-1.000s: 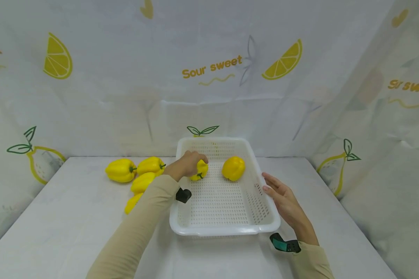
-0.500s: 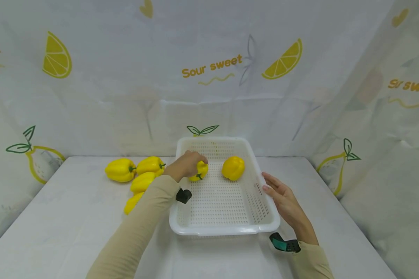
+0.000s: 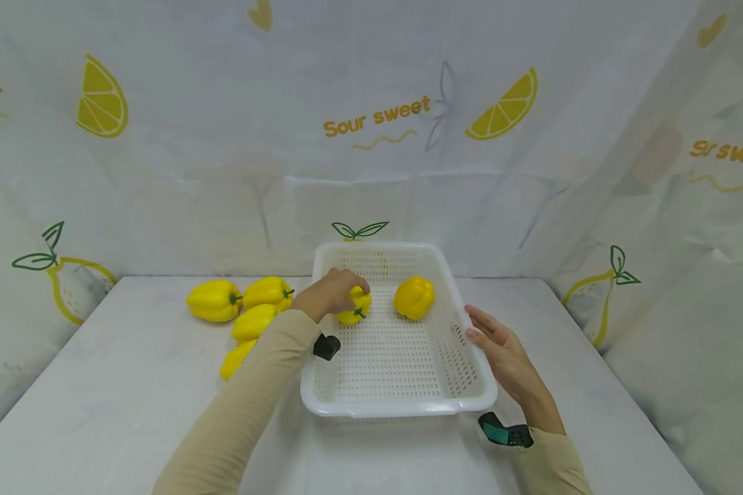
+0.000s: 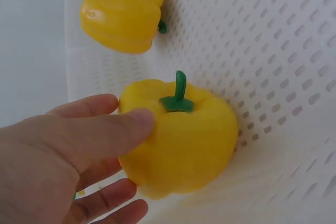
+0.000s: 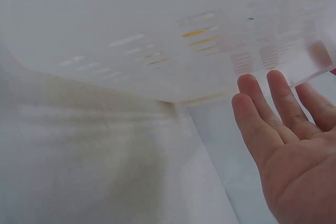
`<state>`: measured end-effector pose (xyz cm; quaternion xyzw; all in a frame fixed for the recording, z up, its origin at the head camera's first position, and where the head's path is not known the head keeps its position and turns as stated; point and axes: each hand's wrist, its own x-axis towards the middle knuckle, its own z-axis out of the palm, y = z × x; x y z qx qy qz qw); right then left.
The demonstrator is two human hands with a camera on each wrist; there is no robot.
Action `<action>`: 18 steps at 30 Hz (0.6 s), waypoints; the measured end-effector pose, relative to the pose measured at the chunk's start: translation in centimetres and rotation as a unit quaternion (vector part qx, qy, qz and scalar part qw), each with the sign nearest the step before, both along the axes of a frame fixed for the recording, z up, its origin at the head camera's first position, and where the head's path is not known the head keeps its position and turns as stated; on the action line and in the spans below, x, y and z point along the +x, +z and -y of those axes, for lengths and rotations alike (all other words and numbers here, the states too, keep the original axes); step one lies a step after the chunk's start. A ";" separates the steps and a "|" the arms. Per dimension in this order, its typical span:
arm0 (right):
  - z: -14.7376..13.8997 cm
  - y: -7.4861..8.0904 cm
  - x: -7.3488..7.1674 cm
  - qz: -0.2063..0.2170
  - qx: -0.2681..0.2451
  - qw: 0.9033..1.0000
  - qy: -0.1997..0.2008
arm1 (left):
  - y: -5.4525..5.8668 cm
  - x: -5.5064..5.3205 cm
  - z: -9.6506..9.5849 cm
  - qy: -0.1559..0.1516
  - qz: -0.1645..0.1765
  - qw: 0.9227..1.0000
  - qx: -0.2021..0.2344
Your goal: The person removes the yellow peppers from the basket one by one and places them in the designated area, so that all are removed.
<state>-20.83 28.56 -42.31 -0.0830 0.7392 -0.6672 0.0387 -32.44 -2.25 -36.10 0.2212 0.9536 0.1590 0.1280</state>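
In the left wrist view, my left hand (image 4: 58, 156) has its thumb on top of a yellow bell pepper (image 4: 184, 140) and its other fingers along the near side. This pepper, green stem up, is inside the left part of a white perforated plastic basket (image 3: 386, 410). To its right in the head view, a second yellow bell pepper (image 3: 414, 298) lies on the basket floor. My right hand (image 3: 504, 357) is at the basket's right outer wall, its fingers extended with the tips right at that wall, as the right wrist view also shows.
Left of the basket, several more yellow bell peppers (image 3: 213, 301) lie on the white-covered table (image 3: 99, 399), some partly hidden by my left sleeve (image 3: 248, 405). A white lemon-print cloth (image 3: 223, 137) hangs behind and at the sides.
Under my left hand the pepper has shifted slightly right and towards me, and its stem has turned a little to the right. My right hand and the basket stay put.
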 end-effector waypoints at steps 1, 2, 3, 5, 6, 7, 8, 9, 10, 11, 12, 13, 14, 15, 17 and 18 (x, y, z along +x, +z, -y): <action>0.0 0.0 0.0 0.000 0.001 1.000 0.000 | 0.0 0.0 0.0 -0.005 -0.002 1.000 -0.001; 0.0 0.0 0.0 -0.001 0.002 1.000 0.000 | 0.0 0.0 0.0 -0.009 -0.003 1.000 -0.002; 0.0 0.1 0.0 -0.001 0.002 1.000 -0.001 | 0.0 -0.1 0.0 -0.013 -0.002 1.000 -0.001; 0.0 0.1 0.0 0.000 0.003 1.000 -0.003 | 0.0 -0.1 -0.1 -0.019 0.007 1.000 0.003; 0.0 0.1 0.0 -0.001 0.005 1.000 -0.003 | 0.0 -0.1 -0.1 -0.019 0.014 1.000 0.005; 0.0 0.1 0.0 -0.001 0.005 1.000 -0.003 | 0.0 0.0 -0.1 -0.018 0.020 1.000 0.007; 0.0 0.1 0.0 -0.001 0.005 1.000 -0.003 | 0.1 0.0 -0.1 -0.016 0.026 0.999 0.009; 0.0 0.1 0.0 -0.001 0.004 1.000 -0.003 | 0.1 0.0 -0.1 -0.014 0.032 0.999 0.011; 0.0 0.1 0.0 -0.001 0.004 1.000 -0.003 | 0.1 0.0 -0.2 -0.011 0.037 0.999 0.012; 0.0 0.1 0.1 -0.002 0.004 1.000 -0.002 | 0.1 0.1 -0.2 -0.010 0.039 0.999 0.011; 0.0 0.1 0.1 -0.001 0.004 1.000 -0.003 | 0.1 0.1 -0.2 -0.009 0.039 0.999 0.009; 0.0 0.1 0.1 -0.001 0.005 1.000 -0.003 | 0.1 0.2 -0.3 -0.008 0.039 0.999 0.005; 0.1 0.2 0.2 -0.001 0.006 1.000 -0.004 | 0.0 0.2 -0.3 -0.008 0.036 0.999 -0.001; 0.1 0.2 0.2 -0.001 0.007 1.000 -0.005 | 0.0 0.3 -0.3 -0.009 0.034 0.999 -0.005; 0.2 0.3 0.3 0.000 0.011 1.000 -0.006 | -0.1 0.2 -0.4 -0.016 0.028 0.999 -0.012; 0.3 0.4 0.3 0.001 0.011 1.000 -0.006 | -0.2 0.2 -0.3 -0.016 0.029 0.999 -0.012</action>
